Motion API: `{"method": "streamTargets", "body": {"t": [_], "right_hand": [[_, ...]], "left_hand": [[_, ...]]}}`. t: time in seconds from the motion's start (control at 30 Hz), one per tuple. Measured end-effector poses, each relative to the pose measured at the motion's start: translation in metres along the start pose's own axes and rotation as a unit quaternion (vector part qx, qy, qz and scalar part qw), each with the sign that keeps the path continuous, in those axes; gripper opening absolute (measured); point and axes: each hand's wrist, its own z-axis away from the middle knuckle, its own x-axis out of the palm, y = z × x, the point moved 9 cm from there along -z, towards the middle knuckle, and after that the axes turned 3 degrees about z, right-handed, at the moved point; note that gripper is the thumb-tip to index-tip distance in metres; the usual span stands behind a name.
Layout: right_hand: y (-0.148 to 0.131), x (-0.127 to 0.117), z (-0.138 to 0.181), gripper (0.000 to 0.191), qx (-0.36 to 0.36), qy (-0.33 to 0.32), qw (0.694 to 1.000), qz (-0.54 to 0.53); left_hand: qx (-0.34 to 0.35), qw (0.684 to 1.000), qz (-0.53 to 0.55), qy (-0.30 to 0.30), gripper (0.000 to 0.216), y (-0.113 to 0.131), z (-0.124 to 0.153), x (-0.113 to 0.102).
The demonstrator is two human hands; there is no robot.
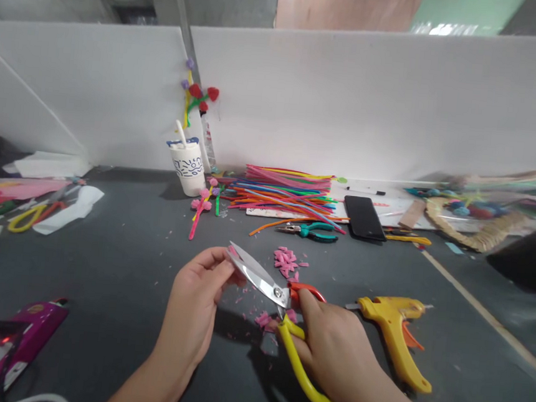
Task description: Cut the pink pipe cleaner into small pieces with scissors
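Observation:
My right hand [342, 348] grips a pair of scissors [258, 279] by its red and yellow handles. The handles are spread and the blades point up and left. My left hand [197, 292] is closed in a pinch by the blade tips, on a small pink piece [232, 252] that is mostly hidden by fingers and blades. Just beyond the scissors lies a heap of short pink fuzzy pieces [286, 260]. More pink pieces [264, 319] lie below the blades, partly covered by the right hand, with tiny pink scraps scattered on the dark tabletop [129, 289].
Toward the partition lie colourful pipe cleaners [287, 193], teal-handled pliers [310, 231] and a black phone [364, 217]. A yellow glue gun [394, 334] is at right, a white cup [187, 167] back left. A magenta device [33, 337] with cables sits front left, beyond it other scissors [27, 219].

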Motion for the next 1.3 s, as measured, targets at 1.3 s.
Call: {"method": "streamTargets", "body": {"t": [1.3], "right_hand": [[-0.0045, -0.0065, 0.0029, 0.038, -0.030, 0.062, 0.998, 0.004]], "left_hand": [[0.005, 1.000, 0.014, 0.011, 0.008, 0.0047, 0.0004, -0.0001]]}}
